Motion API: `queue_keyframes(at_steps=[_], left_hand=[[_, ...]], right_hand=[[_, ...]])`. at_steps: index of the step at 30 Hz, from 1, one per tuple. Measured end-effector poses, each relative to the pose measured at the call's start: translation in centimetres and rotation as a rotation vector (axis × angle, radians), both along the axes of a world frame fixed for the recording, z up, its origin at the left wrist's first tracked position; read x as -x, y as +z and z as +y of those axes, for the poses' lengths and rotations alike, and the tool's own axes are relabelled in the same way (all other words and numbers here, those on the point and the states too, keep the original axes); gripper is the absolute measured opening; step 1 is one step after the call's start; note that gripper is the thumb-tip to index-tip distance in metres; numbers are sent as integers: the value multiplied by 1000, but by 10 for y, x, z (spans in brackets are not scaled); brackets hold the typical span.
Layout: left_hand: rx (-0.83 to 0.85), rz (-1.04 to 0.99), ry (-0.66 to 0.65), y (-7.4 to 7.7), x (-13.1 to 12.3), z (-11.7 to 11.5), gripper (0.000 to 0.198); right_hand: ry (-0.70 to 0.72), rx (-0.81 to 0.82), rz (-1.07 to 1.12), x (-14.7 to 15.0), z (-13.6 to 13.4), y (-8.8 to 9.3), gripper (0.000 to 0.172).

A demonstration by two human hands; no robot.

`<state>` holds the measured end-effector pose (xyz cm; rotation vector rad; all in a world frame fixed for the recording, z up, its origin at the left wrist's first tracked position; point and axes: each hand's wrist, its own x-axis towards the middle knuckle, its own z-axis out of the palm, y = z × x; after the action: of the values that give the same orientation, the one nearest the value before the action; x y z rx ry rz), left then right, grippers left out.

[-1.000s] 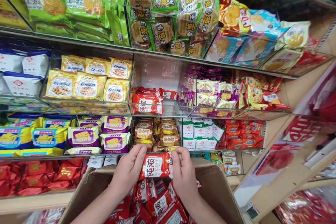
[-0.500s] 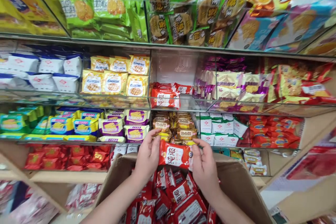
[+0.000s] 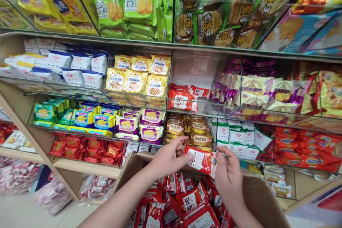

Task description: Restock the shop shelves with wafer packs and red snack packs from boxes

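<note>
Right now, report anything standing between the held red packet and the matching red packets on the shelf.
A low, clear panel fronts the shelved red packets; above its edge, nothing visible blocks the held packet.

Tiered shelving (image 3: 149, 43) with clear partitions (image 3: 173, 10) spans my remote feed from nine to three o'clock, its glass fronts (image 3: 207, 107) catching bright light. A pale, glossy back panel (image 3: 195, 66) shows toward one o'clock, while shadow gathers at twelve. From my distant station I see a light wooden side panel (image 3: 16, 108) at nine, a wooden ledge (image 3: 88, 166) at eight, a wooden board (image 3: 307, 196) at four, and pale floor tiles (image 3: 72, 217) between seven and eight.
</note>
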<state>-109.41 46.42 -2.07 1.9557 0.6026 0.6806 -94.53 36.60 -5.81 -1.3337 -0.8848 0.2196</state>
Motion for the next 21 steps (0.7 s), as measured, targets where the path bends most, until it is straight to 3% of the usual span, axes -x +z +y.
queue_keyframes(at_steps=[5, 9, 11, 13, 15, 18, 21], left_hand=[[244, -153, -107, -4, 2, 6, 46], [210, -280, -60, 1, 6, 7, 44], [229, -343, -23, 2, 7, 7, 37], [245, -368, 16, 1, 7, 6, 33], [232, -353, 34, -1, 6, 5, 33], [171, -301, 36, -5, 4, 4, 34], [112, -270, 58, -7, 4, 4, 33]], right_hand=[[161, 194, -510, -11, -2, 15, 22], [281, 344, -716, -17, -6, 57, 20], [173, 272, -794, -21, -11, 90, 22], [-75, 114, -882, -26, -12, 129, 25], [-338, 88, -999, -31, -1, 167, 25], [-491, 359, -1230, -37, 42, 209, 19], [-405, 665, -1253, -42, 103, 224, 20]])
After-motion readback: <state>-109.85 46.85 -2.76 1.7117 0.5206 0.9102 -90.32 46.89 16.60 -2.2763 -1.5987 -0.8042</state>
